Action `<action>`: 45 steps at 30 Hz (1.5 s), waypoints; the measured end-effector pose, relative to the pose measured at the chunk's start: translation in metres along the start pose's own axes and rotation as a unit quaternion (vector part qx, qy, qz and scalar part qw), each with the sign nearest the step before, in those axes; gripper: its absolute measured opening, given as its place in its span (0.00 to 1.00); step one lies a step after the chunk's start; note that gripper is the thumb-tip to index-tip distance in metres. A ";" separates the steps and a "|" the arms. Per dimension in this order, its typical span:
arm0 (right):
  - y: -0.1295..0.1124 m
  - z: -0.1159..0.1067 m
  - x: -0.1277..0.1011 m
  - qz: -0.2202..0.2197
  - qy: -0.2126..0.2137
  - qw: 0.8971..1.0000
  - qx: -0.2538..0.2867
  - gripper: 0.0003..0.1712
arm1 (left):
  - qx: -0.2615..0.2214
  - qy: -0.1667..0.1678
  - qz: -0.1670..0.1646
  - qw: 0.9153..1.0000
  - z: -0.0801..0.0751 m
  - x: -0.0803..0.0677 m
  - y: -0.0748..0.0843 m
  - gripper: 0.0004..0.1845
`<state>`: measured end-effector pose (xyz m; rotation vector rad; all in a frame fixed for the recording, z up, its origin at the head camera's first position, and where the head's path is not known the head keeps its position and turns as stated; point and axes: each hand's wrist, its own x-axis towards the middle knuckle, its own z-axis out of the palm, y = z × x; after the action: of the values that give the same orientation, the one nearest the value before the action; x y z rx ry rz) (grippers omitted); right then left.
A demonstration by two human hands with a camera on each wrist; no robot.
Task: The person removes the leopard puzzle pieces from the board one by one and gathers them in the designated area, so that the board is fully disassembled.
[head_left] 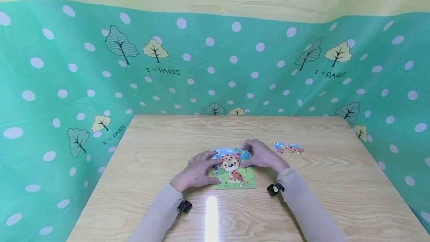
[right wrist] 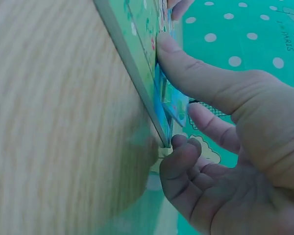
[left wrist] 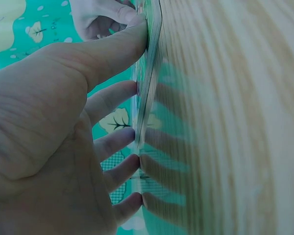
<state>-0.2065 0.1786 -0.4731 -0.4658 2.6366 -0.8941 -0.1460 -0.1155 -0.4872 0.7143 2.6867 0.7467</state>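
Head view shows a puzzle board [head_left: 234, 176] lying flat on the wooden table [head_left: 161, 148], just below the centre of the frame, with a spotted cartoon animal on it. The left hand [head_left: 196, 173] rests on the board's left side, fingers straight and spread, covering that part of the picture. The right hand [head_left: 262, 155] sits at the board's upper right corner, and its fingers hide what lies under them there. Right wrist view shows that hand's thumb and curled fingers [right wrist: 183, 156] pinching a blue puzzle piece [right wrist: 174, 105] against the board's edge; the piece is mostly hidden. Two loose pieces [head_left: 289, 148] lie right of centre, too small to make out. Left wrist view is blurred along the table
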 end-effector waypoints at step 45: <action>0.022 -0.010 -0.011 -0.011 -0.032 0.992 0.119 0.29 | 0.006 -0.001 0.002 1.000 -0.001 -0.001 0.001 0.40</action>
<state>-0.2054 0.2047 -0.4768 -0.4541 2.4306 -1.1622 -0.1454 -0.1155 -0.4858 0.7222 2.6909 0.7300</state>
